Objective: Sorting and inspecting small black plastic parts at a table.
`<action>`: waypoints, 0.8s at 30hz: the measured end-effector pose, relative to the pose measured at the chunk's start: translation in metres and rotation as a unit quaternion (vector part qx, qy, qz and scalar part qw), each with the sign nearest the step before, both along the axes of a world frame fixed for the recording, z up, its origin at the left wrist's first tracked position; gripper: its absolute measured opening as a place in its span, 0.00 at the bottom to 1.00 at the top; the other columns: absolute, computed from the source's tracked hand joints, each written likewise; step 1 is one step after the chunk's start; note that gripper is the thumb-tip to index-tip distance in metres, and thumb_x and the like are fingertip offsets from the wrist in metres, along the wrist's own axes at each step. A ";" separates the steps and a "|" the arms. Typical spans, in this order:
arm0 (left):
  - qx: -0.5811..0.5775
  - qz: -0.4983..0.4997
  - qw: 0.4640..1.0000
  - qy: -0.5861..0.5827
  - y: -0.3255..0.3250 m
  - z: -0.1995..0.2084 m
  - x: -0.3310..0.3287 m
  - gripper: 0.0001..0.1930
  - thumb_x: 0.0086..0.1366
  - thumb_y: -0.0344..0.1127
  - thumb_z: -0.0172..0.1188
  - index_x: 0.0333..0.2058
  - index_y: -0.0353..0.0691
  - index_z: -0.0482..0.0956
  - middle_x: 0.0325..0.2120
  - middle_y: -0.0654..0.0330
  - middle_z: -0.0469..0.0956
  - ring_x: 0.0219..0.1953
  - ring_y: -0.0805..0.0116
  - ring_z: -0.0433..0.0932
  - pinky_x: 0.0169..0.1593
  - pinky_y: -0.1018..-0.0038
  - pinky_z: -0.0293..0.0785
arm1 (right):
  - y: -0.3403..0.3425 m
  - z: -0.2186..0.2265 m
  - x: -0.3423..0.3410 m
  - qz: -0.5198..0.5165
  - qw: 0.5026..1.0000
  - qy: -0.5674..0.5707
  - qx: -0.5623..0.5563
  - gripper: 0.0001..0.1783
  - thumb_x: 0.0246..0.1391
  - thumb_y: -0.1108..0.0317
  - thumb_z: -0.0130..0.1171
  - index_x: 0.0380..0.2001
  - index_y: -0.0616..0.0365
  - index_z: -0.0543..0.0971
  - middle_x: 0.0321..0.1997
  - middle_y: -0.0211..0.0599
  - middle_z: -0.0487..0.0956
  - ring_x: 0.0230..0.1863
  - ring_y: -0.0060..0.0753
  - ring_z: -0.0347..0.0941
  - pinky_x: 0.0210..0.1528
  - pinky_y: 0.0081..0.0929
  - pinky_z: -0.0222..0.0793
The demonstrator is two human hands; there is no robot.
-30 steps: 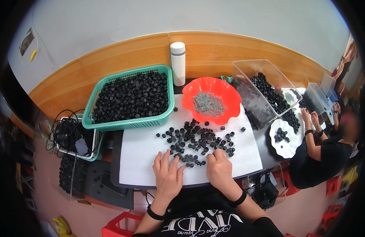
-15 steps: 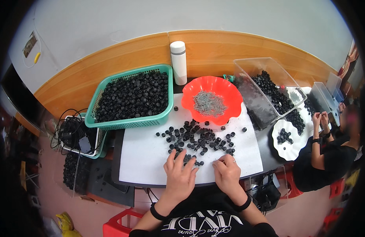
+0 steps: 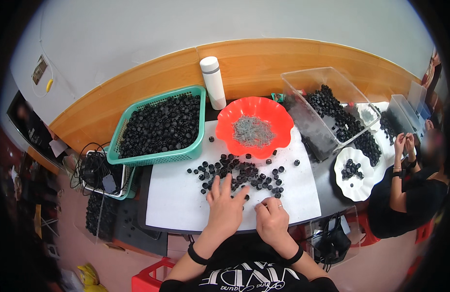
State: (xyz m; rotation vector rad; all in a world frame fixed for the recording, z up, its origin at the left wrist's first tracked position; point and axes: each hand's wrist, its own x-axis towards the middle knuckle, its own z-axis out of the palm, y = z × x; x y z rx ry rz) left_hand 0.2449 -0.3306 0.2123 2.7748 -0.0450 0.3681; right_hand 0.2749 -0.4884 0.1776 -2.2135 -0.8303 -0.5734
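Small round black plastic caps (image 3: 260, 183) lie in a loose heap on a white sheet (image 3: 176, 204). At the near edge of the heap, my left hand (image 3: 224, 209) has its fingers spread and stretched among the caps; what lies under the fingertips is partly hidden. My right hand (image 3: 272, 221) rests beside it on the right, thumb and fingers drawn together. Anything pinched there is too small to make out. Just beyond the heap, a red scalloped dish (image 3: 225, 129) contains many thin grey metal pieces (image 3: 254, 130).
A green basket (image 3: 201, 141) full of black caps stands at the back left, near a white bottle (image 3: 213, 82). On the right are a clear bin (image 3: 303, 78) of caps and a white scalloped plate (image 3: 363, 187). Another person (image 3: 410, 190) sits at far right.
My left hand has reached farther into the caps, its fingers spreading wider. My right hand remains closed, slightly shifted left. The whole view has tilted a little; a person shows at far left.
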 end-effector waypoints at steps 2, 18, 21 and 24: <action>-0.038 0.056 0.997 -0.042 0.003 0.002 -0.006 0.18 0.61 0.30 0.61 0.51 0.38 0.81 0.63 0.38 0.63 0.66 0.31 0.55 0.63 0.44 0.53 | 0.000 0.002 0.001 -0.001 1.000 0.003 -0.006 0.06 0.44 0.78 0.63 0.30 0.62 0.80 0.33 0.41 0.74 0.32 0.45 0.73 0.28 0.38 0.69; -0.035 -0.014 0.993 -0.115 0.002 -0.024 -0.032 0.14 0.57 0.29 0.58 0.43 0.34 0.81 0.60 0.44 0.67 0.63 0.38 0.62 0.57 0.48 0.64 | 0.012 0.001 -0.001 0.016 0.997 -0.029 -0.066 0.09 0.39 0.79 0.58 0.29 0.61 0.76 0.33 0.47 0.72 0.34 0.55 0.72 0.34 0.42 0.71; -0.131 -0.011 0.973 -0.190 -0.004 -0.027 -0.039 0.13 0.56 0.27 0.63 0.42 0.32 0.79 0.49 0.47 0.72 0.53 0.44 0.70 0.53 0.59 0.70 | 0.004 -0.001 -0.006 0.010 0.992 -0.055 -0.115 0.09 0.44 0.83 0.56 0.32 0.63 0.75 0.33 0.42 0.72 0.33 0.44 0.71 0.36 0.34 0.69; -0.323 0.005 0.927 -0.189 -0.007 -0.018 -0.045 0.10 0.61 0.25 0.64 0.41 0.30 0.79 0.39 0.54 0.74 0.42 0.59 0.75 0.43 0.69 0.72 | -0.010 -0.017 -0.010 -0.020 0.997 -0.010 -0.070 0.03 0.53 0.80 0.53 0.31 0.62 0.74 0.36 0.48 0.73 0.37 0.52 0.72 0.37 0.43 0.69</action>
